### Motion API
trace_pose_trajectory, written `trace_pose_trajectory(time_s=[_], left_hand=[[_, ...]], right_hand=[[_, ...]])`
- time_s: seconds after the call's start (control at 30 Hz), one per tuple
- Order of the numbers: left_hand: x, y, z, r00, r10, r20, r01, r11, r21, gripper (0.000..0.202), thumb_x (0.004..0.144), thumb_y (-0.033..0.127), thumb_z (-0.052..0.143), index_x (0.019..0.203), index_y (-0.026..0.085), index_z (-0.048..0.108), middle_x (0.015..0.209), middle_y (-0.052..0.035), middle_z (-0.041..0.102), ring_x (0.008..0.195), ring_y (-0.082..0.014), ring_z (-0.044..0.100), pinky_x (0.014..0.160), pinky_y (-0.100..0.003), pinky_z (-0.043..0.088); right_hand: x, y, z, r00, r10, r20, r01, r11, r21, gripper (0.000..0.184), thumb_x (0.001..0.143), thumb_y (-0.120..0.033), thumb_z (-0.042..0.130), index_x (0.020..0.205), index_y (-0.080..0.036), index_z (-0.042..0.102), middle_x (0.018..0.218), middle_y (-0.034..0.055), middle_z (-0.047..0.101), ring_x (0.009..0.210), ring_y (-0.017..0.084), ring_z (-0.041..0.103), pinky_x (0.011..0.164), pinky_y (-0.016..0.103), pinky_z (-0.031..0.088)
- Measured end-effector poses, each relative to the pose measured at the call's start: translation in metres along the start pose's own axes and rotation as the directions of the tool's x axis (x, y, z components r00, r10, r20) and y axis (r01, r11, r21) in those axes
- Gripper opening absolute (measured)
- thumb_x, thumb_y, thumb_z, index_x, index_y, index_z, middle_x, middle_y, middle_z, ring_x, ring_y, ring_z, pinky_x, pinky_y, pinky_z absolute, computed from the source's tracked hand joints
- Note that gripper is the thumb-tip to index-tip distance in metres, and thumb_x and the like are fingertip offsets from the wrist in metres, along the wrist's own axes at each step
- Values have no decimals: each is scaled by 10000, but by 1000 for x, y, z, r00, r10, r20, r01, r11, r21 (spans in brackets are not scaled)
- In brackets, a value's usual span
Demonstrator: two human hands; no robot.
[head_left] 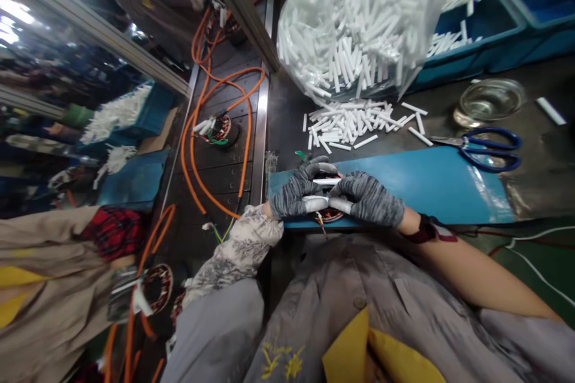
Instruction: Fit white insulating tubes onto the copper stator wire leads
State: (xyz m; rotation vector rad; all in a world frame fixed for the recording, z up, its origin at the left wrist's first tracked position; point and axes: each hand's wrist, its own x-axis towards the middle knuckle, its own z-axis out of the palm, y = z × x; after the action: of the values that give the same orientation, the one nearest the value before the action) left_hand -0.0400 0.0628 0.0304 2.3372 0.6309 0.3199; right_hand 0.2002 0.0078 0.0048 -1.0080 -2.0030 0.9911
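My left hand (pixel 291 191), in a grey knitted glove with a white-covered thumb, curls around the left side of a copper-wound motor stator (pixel 331 214). The stator sits on a blue mat (pixel 413 182), mostly hidden by my hands. A short white tube (pixel 326 181) spans the gap between my hands above the stator. My right hand (pixel 372 198), gloved the same way, has its fingers pinched together at the tube's right end, its thumb beside the left thumb. Thin wires hang from the stator's front edge.
Loose white tubes (pixel 354 122) lie behind the mat, below a clear bag (pixel 359 30) full of them. Blue bins (pixel 480 51), a glass bowl (pixel 492 99) and scissors (pixel 487 148) are at right. Leftward, a conveyor (pixel 224 176) carries orange cables (pixel 191 149) and another stator (pixel 221 130); a co-worker's gloved hand (pixel 123 293) is beyond.
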Motion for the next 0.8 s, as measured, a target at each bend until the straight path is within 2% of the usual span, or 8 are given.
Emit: trace_pose_trajectory(time_s=[0.1,0.27,0.33,0.43,0.5,0.57,0.67,0.8], left_hand=[[2,11,-3,1000,-12,20,8,973,231,311,945,471,688,1143,264,810,1522,-98,569,1534,-352,373,1309,-613,233],[22,34,11,996,-48,-80,78,895,439,290,920,525,723,982,264,832,1532,-69,579,1520,-365,398,1300,-628,218],[31,39,19,990,-17,-137,79,886,456,291,916,527,728,1058,290,818,1495,-57,610,1483,-342,457,1298,-601,252],[31,36,18,982,13,-187,72,895,440,445,896,612,719,1216,307,768,1460,-65,631,1429,-340,521,1288,-591,288],[19,28,8,992,29,-120,19,924,381,696,828,721,730,1354,267,697,1474,-106,616,1409,-348,541,1268,-559,339],[3,18,-3,1000,27,2,-26,940,341,937,773,779,738,1505,219,570,1507,-145,593,1420,-356,534,1272,-546,328],[-15,6,-9,998,-10,68,-19,907,420,889,852,685,720,1577,232,476,1552,-136,570,1478,-359,482,1316,-616,126],[-20,4,7,999,-18,-33,33,834,551,900,910,659,673,1617,176,395,1570,-159,548,1454,-359,519,1319,-628,19]], right_hand=[[-9,1,-1,999,5,-39,-8,995,-96,159,947,-330,692,982,-207,786,910,80,761,844,224,678,806,367,511],[-23,15,-12,991,63,-114,-27,957,288,180,967,-323,641,1117,-226,627,979,37,687,827,170,651,762,321,554],[-26,19,-16,988,106,-115,-61,939,339,165,961,-322,641,1088,-227,596,919,15,661,783,159,630,734,310,554],[-35,20,-20,983,111,-147,-63,953,298,168,942,-341,668,1047,-225,605,947,28,674,838,175,648,788,332,567],[-44,16,-21,984,117,-133,-78,961,265,155,947,-345,678,1027,-225,623,966,35,696,852,177,665,801,331,574],[-52,11,-18,994,106,-30,-96,966,241,132,969,-340,665,1031,-224,655,960,35,722,837,172,683,786,320,581],[-56,7,-11,996,27,89,-41,987,155,177,1013,-344,604,1104,-227,701,1018,59,757,897,195,711,840,354,589],[-49,6,-7,999,-26,29,28,998,-64,330,991,-473,645,1181,-210,708,1087,100,746,987,249,708,926,423,567]])
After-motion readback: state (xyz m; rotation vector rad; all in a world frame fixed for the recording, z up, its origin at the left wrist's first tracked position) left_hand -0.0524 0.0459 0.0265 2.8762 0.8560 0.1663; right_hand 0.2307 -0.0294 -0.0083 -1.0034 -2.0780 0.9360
